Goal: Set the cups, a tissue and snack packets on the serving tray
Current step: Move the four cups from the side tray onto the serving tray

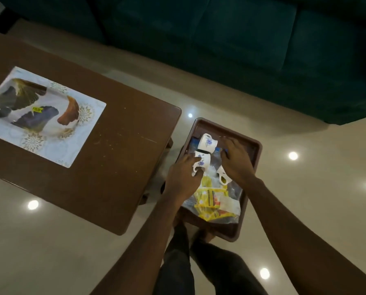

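Observation:
A brown serving tray [254, 145] sits low, to the right of the wooden table. On it lie white cups with blue flowers: one at the far end [207, 142], one [202, 160] on its side under my left hand [183, 179], whose fingers grip its handle. A third cup [222, 176] lies by my right hand [236, 160], which rests over the tray; what it holds is hidden. Yellow snack packets [209, 201] and clear plastic fill the tray's near half. I cannot make out a tissue.
A brown wooden table [118, 158] stands at the left with a patterned placemat [43, 116] on it. A dark green sofa [241, 39] runs along the back. The glossy floor [305, 188] reflects ceiling lights. My legs show below the tray.

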